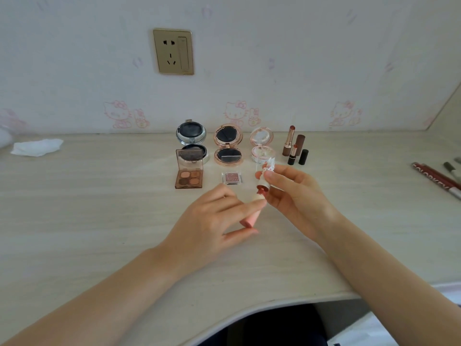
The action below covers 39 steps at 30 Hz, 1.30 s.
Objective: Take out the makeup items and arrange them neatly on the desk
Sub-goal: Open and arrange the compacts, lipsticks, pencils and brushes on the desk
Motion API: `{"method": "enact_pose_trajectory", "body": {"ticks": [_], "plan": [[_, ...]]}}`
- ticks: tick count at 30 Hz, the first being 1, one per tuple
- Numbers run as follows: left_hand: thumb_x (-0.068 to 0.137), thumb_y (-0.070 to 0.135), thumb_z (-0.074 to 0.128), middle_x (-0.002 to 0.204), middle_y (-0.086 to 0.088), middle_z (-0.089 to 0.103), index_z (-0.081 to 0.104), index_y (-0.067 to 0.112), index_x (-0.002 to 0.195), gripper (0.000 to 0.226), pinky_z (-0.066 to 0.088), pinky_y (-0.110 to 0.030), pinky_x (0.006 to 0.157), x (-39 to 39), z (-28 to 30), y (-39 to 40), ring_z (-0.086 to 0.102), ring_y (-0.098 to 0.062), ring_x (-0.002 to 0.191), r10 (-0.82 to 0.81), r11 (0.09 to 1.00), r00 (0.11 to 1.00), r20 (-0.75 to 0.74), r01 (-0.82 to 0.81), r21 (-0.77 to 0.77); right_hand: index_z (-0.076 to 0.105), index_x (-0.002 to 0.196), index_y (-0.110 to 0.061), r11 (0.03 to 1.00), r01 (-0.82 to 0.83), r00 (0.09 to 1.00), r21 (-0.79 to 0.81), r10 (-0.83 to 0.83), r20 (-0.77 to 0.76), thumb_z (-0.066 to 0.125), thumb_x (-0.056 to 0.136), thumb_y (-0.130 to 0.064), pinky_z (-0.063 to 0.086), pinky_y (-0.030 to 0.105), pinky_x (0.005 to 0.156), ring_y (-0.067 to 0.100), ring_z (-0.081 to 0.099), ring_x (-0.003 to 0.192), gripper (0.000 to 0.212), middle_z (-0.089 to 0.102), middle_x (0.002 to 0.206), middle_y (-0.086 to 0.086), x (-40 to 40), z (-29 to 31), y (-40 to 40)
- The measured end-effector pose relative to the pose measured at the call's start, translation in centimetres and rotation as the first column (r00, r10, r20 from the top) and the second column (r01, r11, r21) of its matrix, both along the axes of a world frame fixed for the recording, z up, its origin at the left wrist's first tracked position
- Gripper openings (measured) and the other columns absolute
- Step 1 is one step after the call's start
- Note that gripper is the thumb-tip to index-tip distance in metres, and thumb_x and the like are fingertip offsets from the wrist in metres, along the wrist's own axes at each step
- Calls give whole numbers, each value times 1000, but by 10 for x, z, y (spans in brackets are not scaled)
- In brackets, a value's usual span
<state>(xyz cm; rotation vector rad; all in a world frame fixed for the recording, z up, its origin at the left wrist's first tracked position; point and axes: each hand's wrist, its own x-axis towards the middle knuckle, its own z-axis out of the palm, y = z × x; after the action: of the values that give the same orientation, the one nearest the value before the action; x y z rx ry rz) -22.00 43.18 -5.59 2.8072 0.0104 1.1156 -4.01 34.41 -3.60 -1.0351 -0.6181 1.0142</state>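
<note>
Nearest the camera, two bare forearms reach over the curved near edge of the pale wood-grain desk (99, 221). The left hand (212, 221) pinches the pink lipstick base (250, 216) between its thumb and forefinger, the other fingers loosely curled, with the tube tilted and its reddish bullet (262, 189) pointing up and away. The right hand (291, 193) pinches a clear cap (270, 164) between thumb and fingertips, held just above the bullet; whether cap and bullet touch is hard to tell. Beyond the hands, opened containers stand in a row near the wall. On the left, a silver compact (191, 139) stands with its lid raised, a dark puff in the lid. In the middle, a rose-gold compact (228, 146) is open too, dark discs in both halves. To its right, a pale pink compact (262, 146) stands open, its contents washed out by glare. In front of the silver one lies an open eyeshadow palette (189, 173) with four brown and peach pans in its base. In front of the rose-gold one sits a small clear case (231, 177) holding one glittery mauve pan. Further right, two uncapped lipsticks (289, 143) stand upright beside their brown and black caps (303, 156). At the far right edge lie several pencils (434, 179), and far left a crumpled white tissue (37, 147). A gold wall socket (173, 51) sits above.
</note>
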Motion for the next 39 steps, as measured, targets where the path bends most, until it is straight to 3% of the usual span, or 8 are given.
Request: {"method": "enact_pose_trajectory", "body": {"ticks": [6,10,13,16,21,23,28,39], "plan": [[92,31,62,84,4,64,67,12,119,33,46,-26,77,13,3,-9,51,-21,83,-59,989,997,-41,64,135,63,110,5,996,28,988,-80,-15,153,79,62,-23,49,37,86,19,59,86,58,71,106,15,12,9,-15],[90,32,66,78,6,64,70,15,112,28,42,-20,74,33,7,-20,50,-19,81,-80,988,996,-26,82,130,74,95,-6,994,45,987,-103,-28,155,75,72,-20,51,23,69,14,56,75,27,68,99,15,32,11,-29],[87,34,68,73,8,62,72,18,109,27,41,-21,70,52,8,-29,48,-17,81,-97,989,994,-41,101,112,76,91,-7,989,67,983,-131,-42,179,73,78,-16,51,20,66,13,56,73,17,69,101,14,50,11,-37],[85,37,69,74,12,64,72,21,106,27,46,-26,67,69,8,-37,49,-16,80,-94,994,991,-96,100,50,73,98,-5,979,96,967,-179,-50,248,70,84,-11,52,20,66,9,59,71,16,72,100,8,66,7,-40],[86,33,66,74,12,64,72,22,104,21,48,-28,70,94,9,-46,53,-16,80,-35,999,988,-147,38,17,68,106,0,956,137,964,-259,-68,258,71,83,-9,46,28,72,16,57,74,25,63,85,7,89,6,-33],[87,28,63,74,9,64,72,21,103,19,48,-27,71,102,7,-48,54,-18,80,-4,1000,989,-147,5,11,69,105,-1,936,164,936,-311,-48,349,73,81,-12,41,30,69,16,55,73,26,62,79,4,94,7,-27],[88,28,65,80,6,63,70,20,106,21,46,-25,74,108,3,-41,55,-17,84,43,998,981,-191,-50,-30,73,95,-9,864,282,805,-418,25,593,79,76,-22,36,20,52,9,49,57,24,61,70,0,100,14,-7],[85,27,69,83,3,63,71,18,101,19,47,-27,74,110,0,-36,55,-17,83,60,990,981,-186,-83,-117,74,82,-18,844,324,678,-428,109,727,77,76,-24,44,22,68,11,59,82,8,67,82,-5,96,4,19]]}}
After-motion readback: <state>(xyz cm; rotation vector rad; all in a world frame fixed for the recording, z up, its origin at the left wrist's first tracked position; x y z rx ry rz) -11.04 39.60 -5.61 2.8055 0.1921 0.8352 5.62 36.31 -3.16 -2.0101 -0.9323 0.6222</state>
